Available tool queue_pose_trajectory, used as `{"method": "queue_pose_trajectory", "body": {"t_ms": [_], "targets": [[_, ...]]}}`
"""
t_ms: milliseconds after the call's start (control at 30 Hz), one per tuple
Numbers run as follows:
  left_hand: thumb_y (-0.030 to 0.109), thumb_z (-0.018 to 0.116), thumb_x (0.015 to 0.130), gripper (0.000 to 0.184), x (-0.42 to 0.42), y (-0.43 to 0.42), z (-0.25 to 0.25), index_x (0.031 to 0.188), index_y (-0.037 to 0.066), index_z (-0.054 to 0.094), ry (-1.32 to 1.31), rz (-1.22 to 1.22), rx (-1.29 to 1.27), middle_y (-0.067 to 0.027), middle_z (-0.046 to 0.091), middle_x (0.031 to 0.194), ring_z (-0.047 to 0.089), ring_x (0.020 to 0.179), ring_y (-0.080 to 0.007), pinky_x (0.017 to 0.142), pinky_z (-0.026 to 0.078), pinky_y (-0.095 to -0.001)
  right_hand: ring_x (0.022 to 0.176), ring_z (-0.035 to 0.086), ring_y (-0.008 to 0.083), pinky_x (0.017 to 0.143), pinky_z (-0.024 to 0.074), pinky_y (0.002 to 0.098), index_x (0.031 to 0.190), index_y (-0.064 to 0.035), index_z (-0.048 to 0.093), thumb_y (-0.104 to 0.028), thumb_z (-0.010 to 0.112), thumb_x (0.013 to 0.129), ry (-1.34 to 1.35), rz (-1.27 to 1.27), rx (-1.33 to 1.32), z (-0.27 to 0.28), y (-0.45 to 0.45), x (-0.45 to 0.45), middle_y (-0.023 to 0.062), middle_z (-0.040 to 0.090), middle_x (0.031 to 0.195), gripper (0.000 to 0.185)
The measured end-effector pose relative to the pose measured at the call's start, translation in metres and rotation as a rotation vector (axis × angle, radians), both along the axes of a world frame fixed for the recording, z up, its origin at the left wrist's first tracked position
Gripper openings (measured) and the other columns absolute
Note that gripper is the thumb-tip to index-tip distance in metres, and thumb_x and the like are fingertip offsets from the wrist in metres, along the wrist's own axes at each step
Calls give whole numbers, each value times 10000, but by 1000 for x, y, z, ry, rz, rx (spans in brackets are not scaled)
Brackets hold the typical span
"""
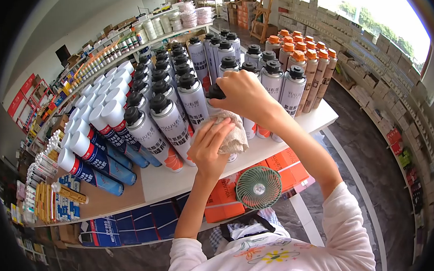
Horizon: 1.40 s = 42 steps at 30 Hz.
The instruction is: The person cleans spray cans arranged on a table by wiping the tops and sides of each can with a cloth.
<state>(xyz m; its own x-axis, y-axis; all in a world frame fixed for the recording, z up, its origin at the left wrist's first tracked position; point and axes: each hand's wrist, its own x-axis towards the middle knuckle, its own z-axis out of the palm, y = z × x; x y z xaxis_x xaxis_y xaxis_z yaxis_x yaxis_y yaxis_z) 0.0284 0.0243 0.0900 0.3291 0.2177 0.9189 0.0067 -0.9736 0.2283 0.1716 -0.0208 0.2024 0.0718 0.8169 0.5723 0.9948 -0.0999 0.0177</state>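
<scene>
My right hand [242, 94] is closed round the black top of a white spray can at the front of the table. Just below it, my left hand [211, 144] presses a beige cloth [233, 137] against the same can, whose body is mostly hidden by the hands and cloth. White cans with black caps stand close on both sides, one [193, 97] behind to the left and another [294, 89] to the right.
Blue cans with white caps [103, 166] fill the table's left side. Orange-capped cans [317, 76] stand at the right. A green fan [258, 188] is below the front edge of the white table [153, 185], near orange boxes [223, 201]. Shelves line both walls.
</scene>
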Motion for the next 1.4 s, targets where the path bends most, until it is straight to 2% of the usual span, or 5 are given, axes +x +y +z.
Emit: {"method": "queue_pose_trajectory", "body": {"t_ms": [467, 600, 733, 933, 1400], "targets": [[-37, 743, 593, 423, -22, -10, -70, 982, 127, 755, 154, -87, -266, -24, 753, 1051, 686, 995, -250, 880, 554, -344, 712, 696, 274, 710, 558, 365, 1075, -50, 754, -433, 773, 769, 381, 40, -148, 18, -11, 10, 145, 740, 879, 491], [-47, 743, 600, 402, -37, -6, -57, 974, 101, 759, 96, -78, -289, -52, 755, 1040, 697, 996, -262, 889, 550, -354, 1149, 653, 291, 966, 531, 430, 1421, -170, 556, -525, 723, 860, 574, 289, -395, 29, -14, 40, 151, 597, 1377, 685], [-58, 735, 616, 380, -44, -8, -45, 969, 81, 755, 55, -88, -301, -63, 755, 1032, 701, 994, -266, 887, 546, -357, 1290, 559, 301, 1067, 460, 443, 1432, -196, 544, -410, 738, 860, 217, 523, -301, 13, 3, 73, 109, 584, 1406, 641], [-94, 720, 613, 421, -39, -8, -28, 992, 84, 754, -15, -66, -234, -53, 749, 1052, 683, 1007, -280, 890, 540, -360, 960, 709, 249, 897, 551, 366, 1279, -104, 666, -184, 803, 794, 380, 541, -278, 17, 3, 64, 124, 692, 1216, 511], [15, 781, 583, 449, -13, -3, 23, 1015, 138, 771, -134, 45, 98, -9, 738, 1069, 674, 985, -264, 859, 556, -360, 1138, 652, 273, 1011, 501, 363, 1259, -122, 684, -261, 796, 812, 287, 672, -255, 15, 7, 62, 93, 659, 1296, 482]]}}
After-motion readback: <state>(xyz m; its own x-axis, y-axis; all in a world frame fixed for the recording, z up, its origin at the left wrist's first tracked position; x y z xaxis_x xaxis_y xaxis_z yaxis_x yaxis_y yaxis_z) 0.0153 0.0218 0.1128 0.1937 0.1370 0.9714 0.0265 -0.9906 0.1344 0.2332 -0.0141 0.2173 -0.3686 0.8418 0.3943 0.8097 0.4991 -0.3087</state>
